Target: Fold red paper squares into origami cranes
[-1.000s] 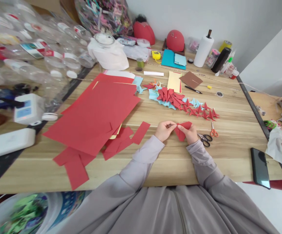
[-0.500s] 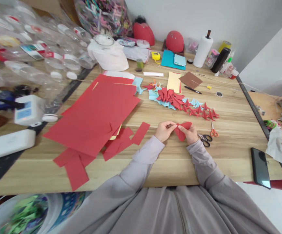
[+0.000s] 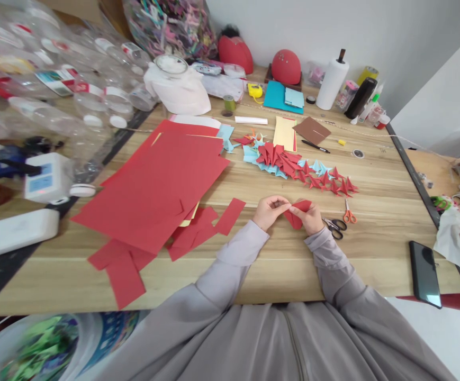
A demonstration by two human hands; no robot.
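Between both hands is a piece of folded red paper [image 3: 295, 218], held just above the wooden table. My left hand [image 3: 270, 211] pinches its left corner with thumb and forefinger. My right hand [image 3: 312, 217] grips the other side, the thumb lying on top; its remaining fingers are partly hidden behind the paper. Beyond the hands lies a row of folded red paper pieces [image 3: 287, 160], with light blue folded pieces [image 3: 268, 168] under and beside them. Black-handled scissors [image 3: 336, 227] lie close to my right hand, next to orange-handled scissors [image 3: 349, 214].
Large red sheets [image 3: 154, 185] and cut red strips [image 3: 230, 216] cover the left of the table. Plastic bottles [image 3: 51, 116] crowd the far left. A phone [image 3: 424, 273] lies at the right front edge. A black pen [image 3: 316, 146] and brown paper [image 3: 312, 130] are farther back.
The thumbs and fingers have shifted slightly on the red paper, and its upper right edge looks flatter. Things on the table stay where they were.
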